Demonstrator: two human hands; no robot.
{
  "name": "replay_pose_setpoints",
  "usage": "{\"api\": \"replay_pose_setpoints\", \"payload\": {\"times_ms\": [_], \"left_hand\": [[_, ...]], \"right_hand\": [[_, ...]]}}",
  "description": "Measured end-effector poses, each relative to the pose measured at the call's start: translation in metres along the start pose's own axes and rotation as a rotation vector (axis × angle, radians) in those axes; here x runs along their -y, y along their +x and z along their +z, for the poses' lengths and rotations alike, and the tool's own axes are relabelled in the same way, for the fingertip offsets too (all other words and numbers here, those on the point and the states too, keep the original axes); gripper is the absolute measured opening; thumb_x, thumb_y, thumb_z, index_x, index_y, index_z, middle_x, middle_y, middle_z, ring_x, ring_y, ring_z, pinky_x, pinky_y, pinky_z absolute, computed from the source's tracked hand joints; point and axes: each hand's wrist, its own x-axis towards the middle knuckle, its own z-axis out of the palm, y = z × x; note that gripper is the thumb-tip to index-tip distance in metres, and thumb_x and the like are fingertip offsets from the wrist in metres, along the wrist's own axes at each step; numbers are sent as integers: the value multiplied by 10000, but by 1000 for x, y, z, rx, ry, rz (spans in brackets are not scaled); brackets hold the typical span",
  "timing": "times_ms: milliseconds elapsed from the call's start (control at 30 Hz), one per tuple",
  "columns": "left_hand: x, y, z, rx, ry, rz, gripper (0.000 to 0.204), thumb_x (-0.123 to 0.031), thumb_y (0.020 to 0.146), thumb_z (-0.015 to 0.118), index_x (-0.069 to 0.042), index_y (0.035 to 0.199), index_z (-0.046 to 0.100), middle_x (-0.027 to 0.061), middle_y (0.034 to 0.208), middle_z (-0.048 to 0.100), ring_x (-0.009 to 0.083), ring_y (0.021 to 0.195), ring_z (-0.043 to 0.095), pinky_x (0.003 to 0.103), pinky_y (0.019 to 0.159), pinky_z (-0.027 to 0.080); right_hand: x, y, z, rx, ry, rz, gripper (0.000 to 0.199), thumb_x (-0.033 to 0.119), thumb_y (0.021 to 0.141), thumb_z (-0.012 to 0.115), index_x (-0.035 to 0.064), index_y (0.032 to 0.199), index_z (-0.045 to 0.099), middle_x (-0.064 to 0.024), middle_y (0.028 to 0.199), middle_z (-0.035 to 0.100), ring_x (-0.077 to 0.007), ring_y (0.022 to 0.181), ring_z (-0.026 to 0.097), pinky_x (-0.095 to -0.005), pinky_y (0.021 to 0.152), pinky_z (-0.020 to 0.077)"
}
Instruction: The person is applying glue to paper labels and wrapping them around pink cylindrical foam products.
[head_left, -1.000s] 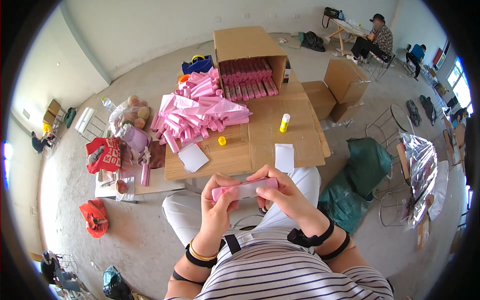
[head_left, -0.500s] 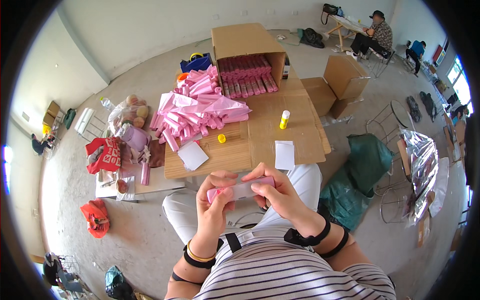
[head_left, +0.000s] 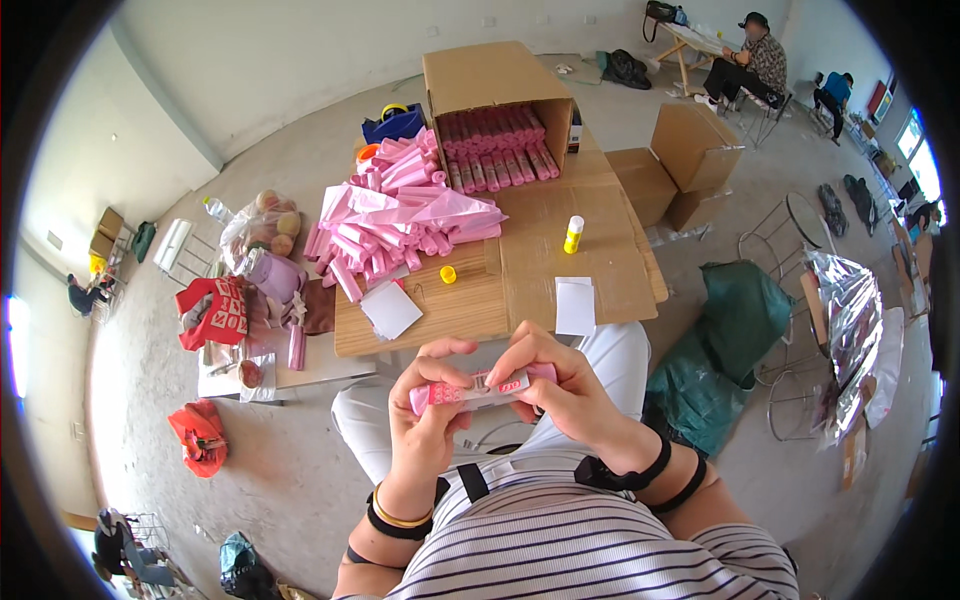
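Over my lap, a pink roll of plastic bags point(head_left: 447, 393) lies level between my two hands, with a printed paper label around it. My left hand point(head_left: 428, 395) grips the left end, thumb below and fingers above. The other end is in my right hand point(head_left: 562, 388), whose fingertips press on the label near its middle. On the table edge just beyond sit a stack of white paper slips point(head_left: 575, 306) and another stack point(head_left: 391, 311). An uncapped glue stick point(head_left: 573, 236) stands upright on the cardboard, and its yellow cap point(head_left: 448, 273) rests to the left.
Unlabelled pink rolls point(head_left: 400, 225) are heaped on the table's left. Behind them, an open carton point(head_left: 498, 75) holds rows of labelled rolls. A blue tape dispenser point(head_left: 392, 124) stands at the back. Green sacks point(head_left: 730, 345) and stools are at right; a red bag point(head_left: 200, 440) lies left.
The label's pale blank side faced up before; now its printed pink side shows around the roll. My right fingers have shifted from the right end toward the middle.
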Motion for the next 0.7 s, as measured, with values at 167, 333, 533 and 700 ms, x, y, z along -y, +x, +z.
{"api": "replay_pose_setpoints", "payload": {"times_ms": [167,333,533,700], "left_hand": [[-1,-1,-2,40,53,10,120,50,780,560,-12,857,628,149,1234,535,46,656,554,162,525,439],[-4,-1,-6,189,202,114,150,-14,794,681,-23,934,630,157,1247,523,150,998,601,257,819,498],[-2,-3,-13,191,221,82,185,-54,792,714,-25,954,631,156,1245,530,174,1087,558,278,887,458],[-6,-4,-12,170,186,-49,151,-51,806,696,-32,943,637,136,1234,545,136,1046,546,261,838,456]], "right_hand": [[6,1,-3,43,-15,18,219,-26,864,451,49,984,619,-9,866,442,-67,646,537,-208,576,427],[11,-1,-8,84,45,81,226,-16,865,449,51,1012,607,-9,924,506,-73,656,551,-211,587,437],[16,-4,-8,115,74,172,195,1,869,550,57,1052,592,6,992,540,-74,754,576,-214,663,492],[5,-6,-10,93,119,161,195,4,860,617,52,1047,589,3,987,545,-84,802,589,-226,682,514]]}}
